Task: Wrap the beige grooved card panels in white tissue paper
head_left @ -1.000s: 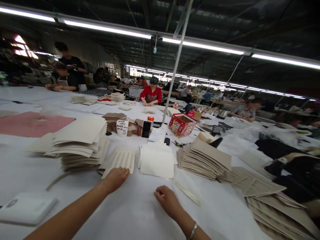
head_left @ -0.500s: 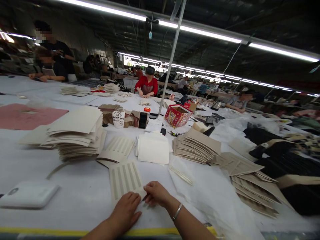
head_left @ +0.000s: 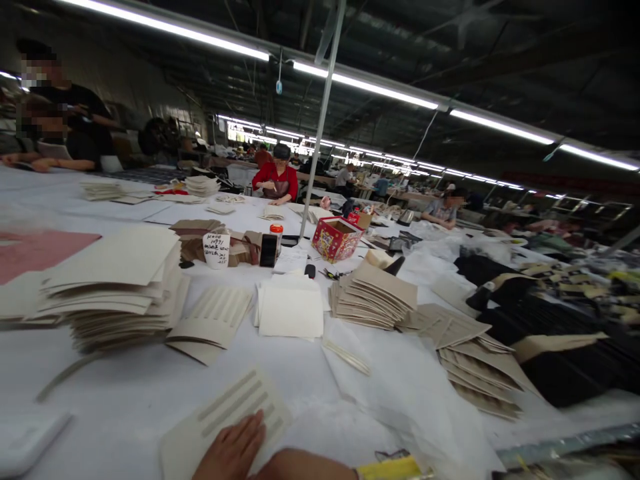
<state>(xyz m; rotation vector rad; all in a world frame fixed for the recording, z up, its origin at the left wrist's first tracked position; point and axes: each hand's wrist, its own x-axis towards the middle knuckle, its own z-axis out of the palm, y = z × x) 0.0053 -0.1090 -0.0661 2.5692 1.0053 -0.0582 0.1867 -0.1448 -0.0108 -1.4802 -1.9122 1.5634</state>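
A cream panel with several grey stripes lies tilted on the white table near the bottom of the view. My left hand rests flat on its lower part, fingers extended. At the bottom edge, beside the left hand, my right forearm or wrist shows; the fingers of that hand are hidden. Beyond the panel are similar striped pieces and a stack of white sheets. A tall pile of cream pieces stands to the left.
Beige stacks and fanned pieces lie right, beside clear plastic film. A red box, a phone and a metal pole are farther back. A white device sits left. People work at the tables beyond.
The view has shifted right. The striped panel has turned clockwise and come nearer. My left hand now lies flatter on it, and my right hand has moved down and left, its fingers out of sight.
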